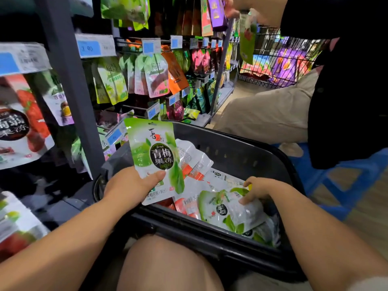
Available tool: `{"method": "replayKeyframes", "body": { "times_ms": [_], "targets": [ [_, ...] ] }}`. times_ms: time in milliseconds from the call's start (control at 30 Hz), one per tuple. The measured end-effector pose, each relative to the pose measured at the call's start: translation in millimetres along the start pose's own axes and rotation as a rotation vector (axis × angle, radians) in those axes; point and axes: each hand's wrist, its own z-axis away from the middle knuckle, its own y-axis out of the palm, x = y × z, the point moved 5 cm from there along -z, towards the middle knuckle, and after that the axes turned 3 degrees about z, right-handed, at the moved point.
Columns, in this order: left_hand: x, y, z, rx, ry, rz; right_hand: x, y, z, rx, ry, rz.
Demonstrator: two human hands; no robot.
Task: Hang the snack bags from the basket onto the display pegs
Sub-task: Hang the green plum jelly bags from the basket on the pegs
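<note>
A: Which step is in hand now?

B: I judge it is the picking step. The left hand grips a green plum jelly bag at its lower part, thumb on the front, and holds it upright above the near left corner of the black basket. The right hand is down in the basket, on the right, with its fingers curled on a second green bag that lies there.

A: So nothing goes on a peg yet?

B: Not yet. The held bag is well apart from the display pegs, which stand far and to the left.

A: What does the next move call for?

B: Probably to lift the bag to a peg that carries the same green kind, and to pass the small hang hole at its top over the tip of the peg. The hole is narrow, so the bag must be kept straight.

A: And what is in the basket?

B: Several more bags lie loosely over each other: green ones, red or orange ones, and some that show a white back. I cannot count them.
</note>
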Motion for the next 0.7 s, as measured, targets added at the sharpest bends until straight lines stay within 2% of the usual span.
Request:
{"method": "replayKeyframes", "body": {
  "times_ms": [133,267,400,567,700],
  "targets": [
    [-0.3,-0.9,0.9,0.005,-0.001,0.001,8.3,-0.9,-2.8,-0.061,-0.068,-0.337],
    [0.9,-2.0,3.0,0.002,-0.014,0.026,14.7,1.8,-5.0,-0.184,-0.057,-0.692],
    [1.0,-2.8,3.3,0.000,-0.025,0.039,18.8,0.4,-5.8,-0.316,-0.029,-0.807],
    [-1.4,-3.7,4.0,0.005,-0.030,0.030,41.4,18.6,7.6,-0.140,-0.093,-0.380],
    [-0.4,-4.6,2.8,-0.008,-0.027,0.028,51.5,11.9,16.4,-0.229,-0.048,0.168]
  ]
}}
